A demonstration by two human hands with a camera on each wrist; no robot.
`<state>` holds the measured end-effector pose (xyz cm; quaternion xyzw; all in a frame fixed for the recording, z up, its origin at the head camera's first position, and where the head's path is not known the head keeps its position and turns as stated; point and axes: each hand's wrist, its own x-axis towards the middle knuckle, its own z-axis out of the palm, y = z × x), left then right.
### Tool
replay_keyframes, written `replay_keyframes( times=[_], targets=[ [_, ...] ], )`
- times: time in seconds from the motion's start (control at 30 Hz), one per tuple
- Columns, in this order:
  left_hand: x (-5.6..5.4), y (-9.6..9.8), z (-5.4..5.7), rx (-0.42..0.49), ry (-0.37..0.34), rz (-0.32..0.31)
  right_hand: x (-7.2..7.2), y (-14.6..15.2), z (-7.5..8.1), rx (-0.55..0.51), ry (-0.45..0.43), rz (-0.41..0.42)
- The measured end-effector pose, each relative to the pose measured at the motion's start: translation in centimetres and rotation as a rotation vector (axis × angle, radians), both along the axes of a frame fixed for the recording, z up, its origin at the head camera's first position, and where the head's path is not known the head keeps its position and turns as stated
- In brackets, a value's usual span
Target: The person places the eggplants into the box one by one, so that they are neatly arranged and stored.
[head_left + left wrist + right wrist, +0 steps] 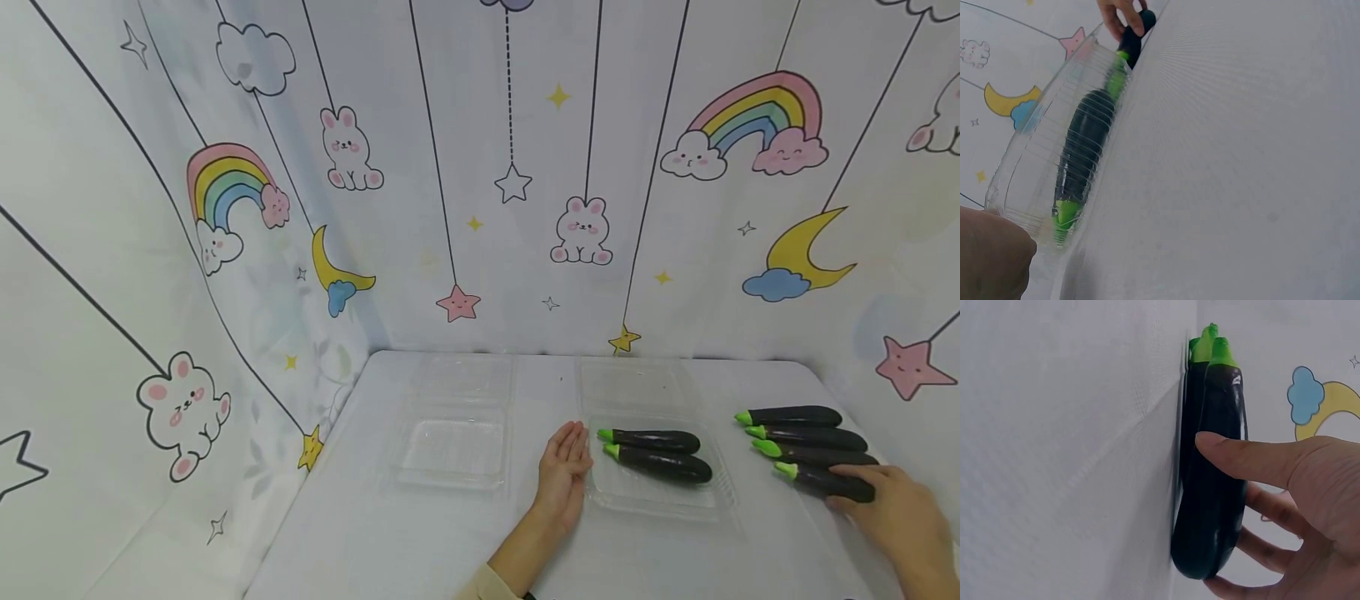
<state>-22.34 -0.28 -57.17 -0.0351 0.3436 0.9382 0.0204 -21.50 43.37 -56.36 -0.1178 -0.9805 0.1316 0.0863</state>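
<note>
My right hand (896, 512) grips the nearest eggplant (817, 482) of the group at the table's right, thumb on one side and fingers on the other. In the right wrist view this glossy dark eggplant (1213, 487) has a bright green cap and overlaps others behind it. Three more eggplants (813, 437) lie in a row just beyond. My left hand (562, 479), fingers straight, rests against the left side of a clear plastic container (652, 507). Inside that container two eggplants (660, 463) lie side by side, green caps to the left.
A second clear container (453, 454) with its lid folded back stands on the left of the white table (375, 542). The right container's lid (633, 387) also lies open toward the back. A printed curtain (510, 275) rises behind the table and along its sides.
</note>
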Motion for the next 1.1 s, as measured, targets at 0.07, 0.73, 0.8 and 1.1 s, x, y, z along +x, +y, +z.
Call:
replay_keyframes(
  times=[0.07, 0.73, 0.8, 1.1],
  targets=[
    [0.0, 0.0, 0.0, 0.000, -0.002, 0.001, 0.0, -0.1, 0.1, 0.003, 0.002, -0.003],
    [0.0, -0.1, 0.0, 0.012, -0.003, 0.007, 0.5, -1.1, 2.4, -0.020, 0.098, 0.057],
    [-0.1, -0.1, 0.0, 0.011, -0.004, 0.007, 0.5, -1.3, 2.7, -0.020, 0.110, 0.061],
    [-0.2, 0.0, 0.0, 0.013, -0.010, 0.005, 0.6, -2.5, 3.7, -0.012, 0.111, 0.067]
  ],
)
